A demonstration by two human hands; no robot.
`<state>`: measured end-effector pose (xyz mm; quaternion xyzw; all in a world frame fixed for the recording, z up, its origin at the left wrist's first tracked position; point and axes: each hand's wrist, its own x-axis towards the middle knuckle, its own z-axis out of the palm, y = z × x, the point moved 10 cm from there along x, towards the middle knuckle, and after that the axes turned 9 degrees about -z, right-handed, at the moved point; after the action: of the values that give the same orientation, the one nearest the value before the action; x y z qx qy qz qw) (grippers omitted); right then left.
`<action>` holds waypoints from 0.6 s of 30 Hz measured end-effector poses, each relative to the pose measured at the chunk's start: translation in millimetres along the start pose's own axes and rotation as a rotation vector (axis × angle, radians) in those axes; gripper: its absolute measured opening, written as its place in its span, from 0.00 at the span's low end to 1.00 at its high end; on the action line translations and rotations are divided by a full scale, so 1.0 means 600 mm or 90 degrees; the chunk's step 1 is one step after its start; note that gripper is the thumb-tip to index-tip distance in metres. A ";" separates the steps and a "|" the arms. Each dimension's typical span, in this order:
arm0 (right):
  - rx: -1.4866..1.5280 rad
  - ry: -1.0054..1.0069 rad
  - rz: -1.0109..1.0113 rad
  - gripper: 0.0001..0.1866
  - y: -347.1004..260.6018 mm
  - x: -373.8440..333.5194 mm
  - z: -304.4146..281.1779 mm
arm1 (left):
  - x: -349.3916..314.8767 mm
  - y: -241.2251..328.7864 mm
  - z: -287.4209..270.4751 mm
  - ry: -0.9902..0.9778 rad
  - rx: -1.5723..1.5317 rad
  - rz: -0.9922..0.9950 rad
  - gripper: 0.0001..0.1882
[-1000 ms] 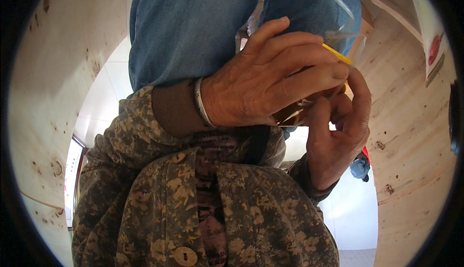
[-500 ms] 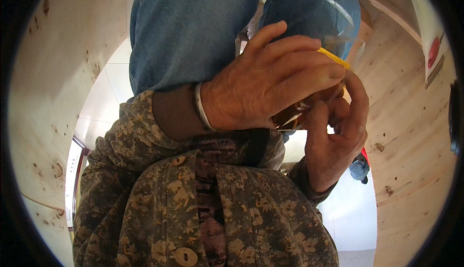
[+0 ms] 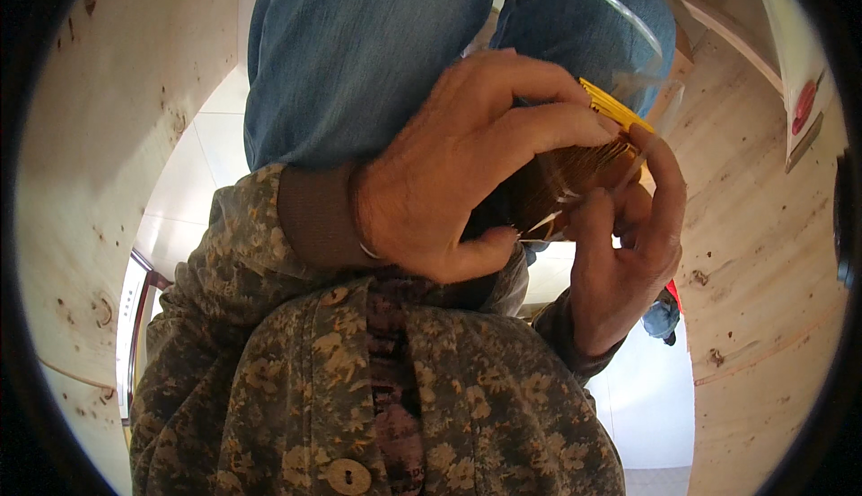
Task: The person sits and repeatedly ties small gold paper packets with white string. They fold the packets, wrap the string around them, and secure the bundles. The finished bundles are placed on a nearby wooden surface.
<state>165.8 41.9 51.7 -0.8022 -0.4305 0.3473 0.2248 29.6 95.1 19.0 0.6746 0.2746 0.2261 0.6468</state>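
Observation:
Both hands are raised above my lap, at a stack of thin yellow-edged sheets or cards point(image 3: 575, 173) with brown faces. What kind they are I cannot make out. My left hand point(image 3: 449, 155) curves around the stack from the left, fingers along its upper edge and thumb at its lower corner. My right hand point(image 3: 624, 245) grips the right side, index finger against the yellow edges and thumb on the lower part. Clear plastic film point(image 3: 664, 105) shows beside the stack; a shiny clear strip point(image 3: 620, 2) rises above it. My fingers hide part of the stack.
My legs in blue jeans point(image 3: 359, 56) lie beyond the hands. Pale wooden boards stand at the left point(image 3: 117, 137) and right point(image 3: 763, 254). At the upper right, a white panel point(image 3: 786, 47) carries a red oval item point(image 3: 805, 107). Part of another person point(image 3: 662, 316) shows low at the right.
My left hand has spread, its thumb now reaching down to the stack's lower corner. More of the stack's brown face and yellow edges shows. My right hand stays nearly in place.

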 end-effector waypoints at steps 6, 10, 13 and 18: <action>-0.029 -0.015 -0.022 0.27 0.001 0.006 -0.003 | 0.005 0.007 0.018 0.019 0.025 0.034 0.44; -0.021 0.022 -0.092 0.28 -0.001 0.005 -0.007 | 0.006 -0.024 0.011 0.097 -0.068 -0.094 0.43; -0.069 0.022 -0.117 0.25 -0.007 -0.003 -0.013 | 0.003 -0.056 0.028 0.133 -0.045 -0.239 0.44; 0.067 0.031 -0.116 0.24 0.011 -0.005 -0.009 | 0.011 -0.082 0.048 0.098 -0.079 -0.295 0.38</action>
<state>172.4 35.6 52.2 -0.7551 -0.4773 0.3280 0.3072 49.9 78.5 -32.1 0.5336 0.4560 0.1392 0.6986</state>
